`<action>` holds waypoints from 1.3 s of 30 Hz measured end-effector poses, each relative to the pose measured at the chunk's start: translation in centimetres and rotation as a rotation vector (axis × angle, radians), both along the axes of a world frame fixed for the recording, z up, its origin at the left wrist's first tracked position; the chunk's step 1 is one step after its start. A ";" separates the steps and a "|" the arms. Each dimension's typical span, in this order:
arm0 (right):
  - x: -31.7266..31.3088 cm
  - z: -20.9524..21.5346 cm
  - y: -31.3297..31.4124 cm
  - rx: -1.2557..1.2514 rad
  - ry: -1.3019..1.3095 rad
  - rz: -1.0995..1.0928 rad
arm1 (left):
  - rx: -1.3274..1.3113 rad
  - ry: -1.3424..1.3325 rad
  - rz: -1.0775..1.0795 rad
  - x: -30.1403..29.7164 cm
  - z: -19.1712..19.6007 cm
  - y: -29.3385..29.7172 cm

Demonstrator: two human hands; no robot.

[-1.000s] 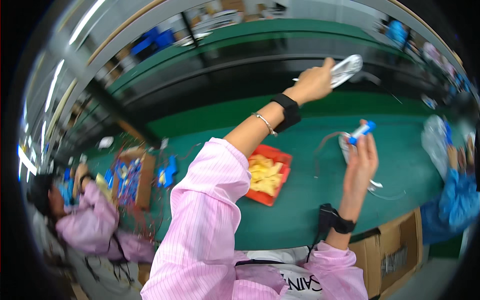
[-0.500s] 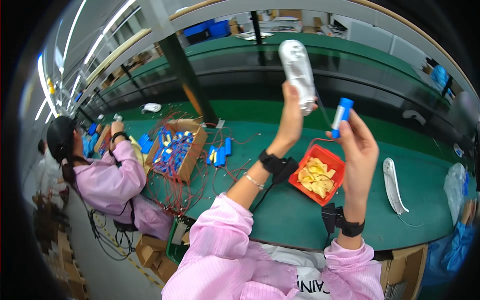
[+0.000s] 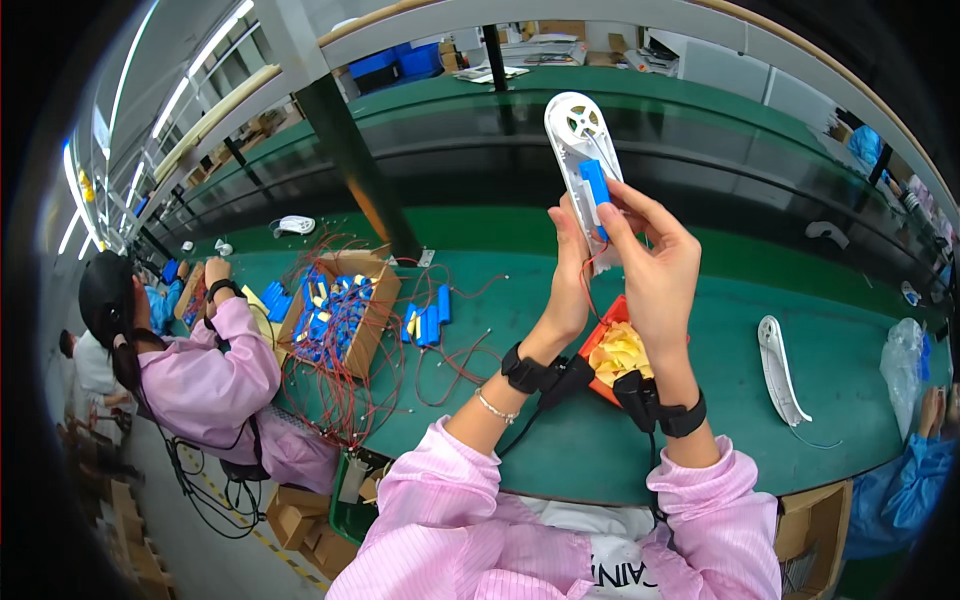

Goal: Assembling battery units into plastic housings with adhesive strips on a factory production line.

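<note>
My left hand (image 3: pixel 566 285) grips the lower part of a long white plastic housing (image 3: pixel 563 145), raised over the bench with its hollow side showing. A round speaker-like part (image 3: pixel 581 122) sits in the housing's top end. Between the fingers of my right hand (image 3: pixel 650 255) is a blue cylindrical battery (image 3: pixel 594 182), held against the housing's inside. Red wire (image 3: pixel 589 284) hangs down from the battery. Beneath my hands stands a red bin (image 3: pixel 596 385) holding pale yellow pieces (image 3: pixel 622 352), partly covered by my right wrist.
On the green bench (image 3: pixel 540 450), another white housing (image 3: pixel 782 370) lies to the right. To the left, a cardboard box (image 3: pixel 375 318) holds many blue batteries, with red wires spilling out; several batteries (image 3: pixel 428 322) lie beside it. A co-worker in pink (image 3: pixel 215 355) sits further left.
My right hand has brought the battery up and left, against the housing. The housing has turned so its inside shows more plainly. The red bin is now more covered by my right hand.
</note>
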State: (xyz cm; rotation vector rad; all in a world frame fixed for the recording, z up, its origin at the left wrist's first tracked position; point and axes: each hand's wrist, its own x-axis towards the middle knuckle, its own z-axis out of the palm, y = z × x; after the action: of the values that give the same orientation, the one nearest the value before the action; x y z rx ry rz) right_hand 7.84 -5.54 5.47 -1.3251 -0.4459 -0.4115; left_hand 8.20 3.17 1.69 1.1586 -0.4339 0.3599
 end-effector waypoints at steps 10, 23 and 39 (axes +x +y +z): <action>-0.8 0.2 0.6 0.044 0.045 -0.053 | 0.046 -0.045 0.147 -0.1 -0.8 -2.0; 2.7 0.6 -1.8 -0.049 -0.138 -0.053 | 0.118 -0.092 0.312 -3.5 3.1 1.3; 4.3 0.7 -1.1 0.108 0.147 0.490 | 0.342 -0.334 0.617 -3.2 2.8 2.2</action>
State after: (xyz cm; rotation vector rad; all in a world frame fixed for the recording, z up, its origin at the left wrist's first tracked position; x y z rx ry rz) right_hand 12.14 -6.68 6.15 -1.0871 -0.5962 0.0683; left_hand 4.96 5.37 4.53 1.5665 -0.4296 1.0570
